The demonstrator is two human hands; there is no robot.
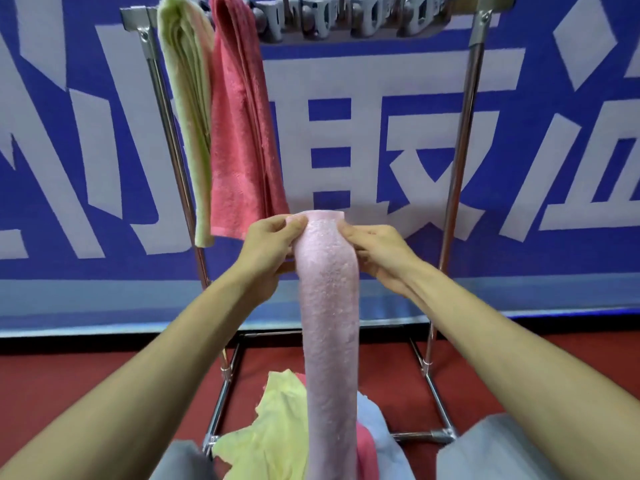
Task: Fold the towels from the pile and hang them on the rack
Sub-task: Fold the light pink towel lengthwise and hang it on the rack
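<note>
A light pink towel (329, 306), folded into a long narrow strip, hangs straight down in front of me. My left hand (270, 244) pinches its top left edge and my right hand (377, 247) pinches its top right edge. Behind it stands the metal rack (460, 150). Two folded towels hang over the rack's top bar at the left: a pale green towel (188, 109) and a coral red towel (239, 133). Below the strip lies the pile, with a yellow towel (273, 434), a light blue towel (381, 438) and a bit of pink cloth (365, 448).
A row of grey clips (346, 19) hangs along the rack's top bar, right of the hung towels. A blue banner (554, 168) with large white characters stands behind the rack. The floor (69, 386) is red. My grey trouser knees (485, 448) show at the bottom.
</note>
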